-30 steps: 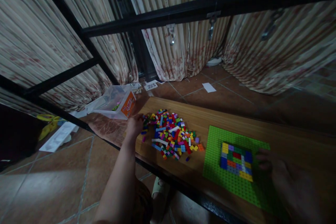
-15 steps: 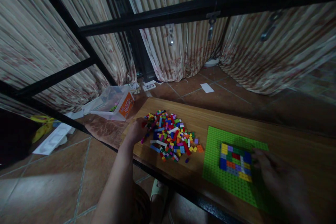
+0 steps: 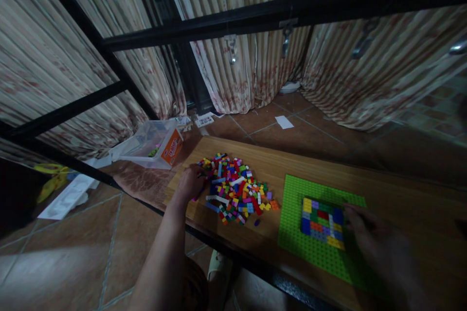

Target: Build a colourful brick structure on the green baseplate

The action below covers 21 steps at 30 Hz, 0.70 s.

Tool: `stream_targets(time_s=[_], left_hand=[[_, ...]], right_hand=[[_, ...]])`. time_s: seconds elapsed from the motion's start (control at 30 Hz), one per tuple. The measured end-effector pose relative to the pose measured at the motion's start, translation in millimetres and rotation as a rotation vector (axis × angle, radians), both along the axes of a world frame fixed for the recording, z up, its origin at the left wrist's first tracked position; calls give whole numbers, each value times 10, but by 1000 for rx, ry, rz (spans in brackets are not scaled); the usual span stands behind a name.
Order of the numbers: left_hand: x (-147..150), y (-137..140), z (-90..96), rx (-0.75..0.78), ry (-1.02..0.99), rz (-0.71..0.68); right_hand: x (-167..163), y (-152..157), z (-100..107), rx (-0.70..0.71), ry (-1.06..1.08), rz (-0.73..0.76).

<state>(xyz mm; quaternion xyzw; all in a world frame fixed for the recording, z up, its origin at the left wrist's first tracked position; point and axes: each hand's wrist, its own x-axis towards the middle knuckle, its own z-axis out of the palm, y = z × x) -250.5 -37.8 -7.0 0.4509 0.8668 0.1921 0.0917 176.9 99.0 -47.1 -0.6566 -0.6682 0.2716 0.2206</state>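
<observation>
A loose pile of small coloured toy bricks (image 3: 237, 189) lies on the left part of the wooden board. My left hand (image 3: 190, 183) reaches into the left edge of this pile; its fingers are bent among the bricks, and what they touch is hidden. To the right lies a green studded baseplate (image 3: 292, 214). On it sits a flat block of joined bricks (image 3: 323, 221) in yellow, blue, red, orange and grey. My right hand (image 3: 365, 226) is beside this block's right side, over the baseplate, with its fingertips near the block's edge. Dimness and blur hide its grip.
A clear plastic box (image 3: 155, 143) with an orange label stands past the board's left end. The wooden board (image 3: 262, 155) has a dark front edge (image 3: 248, 262). Black metal bars (image 3: 233, 19) and striped curtains rise behind. White papers (image 3: 284, 122) lie on the tiled floor.
The view has shifted slightly, so most things sit a little further left. My left hand has turned and its fingers dip into the bricks. My right hand stays by the block.
</observation>
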Motion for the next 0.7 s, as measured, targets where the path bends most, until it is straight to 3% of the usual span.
stream_targets(time_s=[0.13,0.27,0.37,0.47,0.53,0.6,0.7], left_hand=[[19,-24,97,84,39,51],[81,-56,251,320,-95,93],[336,9,320,509,-471,89],[849,165,300,674,-1006,71],[1264,266,257,662,-1350,56],[1646,331,218,587,-1584,15],[2040,367,169,531,-1728,-34]], right_hand=[[3,1,9,23,23,-1],[6,-11,43,52,60,-47],[-28,-48,73,90,148,-90],[-145,-131,125,143,323,-120],[-265,-220,184,194,445,-120],[-393,-327,258,231,529,-27],[-544,-480,359,241,595,190]])
